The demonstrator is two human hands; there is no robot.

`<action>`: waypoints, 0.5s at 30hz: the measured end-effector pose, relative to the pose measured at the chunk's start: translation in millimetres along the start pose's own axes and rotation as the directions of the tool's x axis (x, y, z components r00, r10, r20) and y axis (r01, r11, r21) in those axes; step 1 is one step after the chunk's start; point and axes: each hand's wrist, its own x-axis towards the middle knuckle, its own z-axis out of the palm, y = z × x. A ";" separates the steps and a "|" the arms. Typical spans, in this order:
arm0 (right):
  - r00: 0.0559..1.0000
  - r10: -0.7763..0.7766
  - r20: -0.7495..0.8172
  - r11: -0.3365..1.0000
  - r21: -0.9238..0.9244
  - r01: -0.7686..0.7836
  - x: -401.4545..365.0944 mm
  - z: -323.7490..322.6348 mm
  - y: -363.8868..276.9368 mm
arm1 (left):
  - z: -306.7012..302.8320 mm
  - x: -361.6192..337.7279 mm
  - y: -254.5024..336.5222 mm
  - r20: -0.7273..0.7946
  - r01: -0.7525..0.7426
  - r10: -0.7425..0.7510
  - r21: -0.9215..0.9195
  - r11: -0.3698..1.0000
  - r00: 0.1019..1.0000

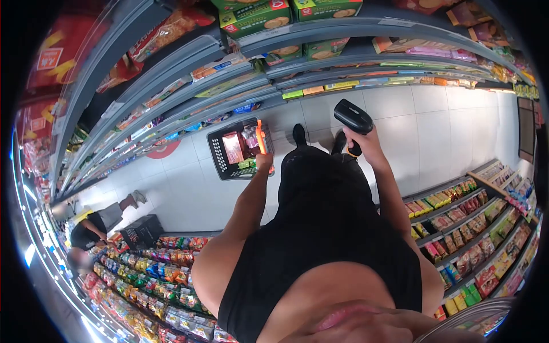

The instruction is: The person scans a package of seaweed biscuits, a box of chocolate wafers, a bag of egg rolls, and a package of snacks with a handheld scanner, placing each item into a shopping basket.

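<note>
A black shopping basket (219, 155) with an orange handle (260, 136) hangs at my left side. My left hand (263, 162) is closed round the lower end of that handle. Inside the basket lie a pink and white pack (233, 147), a purplish pack (250, 136) and a green pack (247, 163). On the other side, my right hand (366, 144) grips a black handheld scanner (353, 116), its head pointing toward the shelves ahead.
Stocked shelves (251, 48) with green biscuit boxes (257, 18) curve across the front. More snack racks (457, 214) stand behind me on both sides. Farther left, a person (91, 228) is near a dark crate (143, 231). Tiled floor (400, 120) lies between the shelves.
</note>
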 end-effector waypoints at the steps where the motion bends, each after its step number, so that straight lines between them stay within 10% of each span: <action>1: 1.000 -0.006 -0.007 1.000 0.002 0.007 0.6 -2.5 -0.4 | 3.1 7.8 -3.1 -0.013 -0.046 0.046 0.005 0.999 0.999; 9: 0.996 -0.083 -0.019 0.996 0.020 0.084 -11.5 -42.9 0.3 | -9.1 -17.0 35.5 -0.023 0.175 -0.174 0.067 0.982 0.984; 12: 0.993 -0.110 -0.045 0.993 0.040 0.112 -21.7 -67.7 -5.3 | 10.9 53.7 -10.0 0.059 0.290 -0.284 -0.170 0.942 0.957; 15: 0.989 -0.109 -0.097 0.991 0.069 0.116 -31.5 -95.5 -7.3 | -59.4 -105.0 31.3 0.089 0.008 -0.019 0.120 0.993 0.996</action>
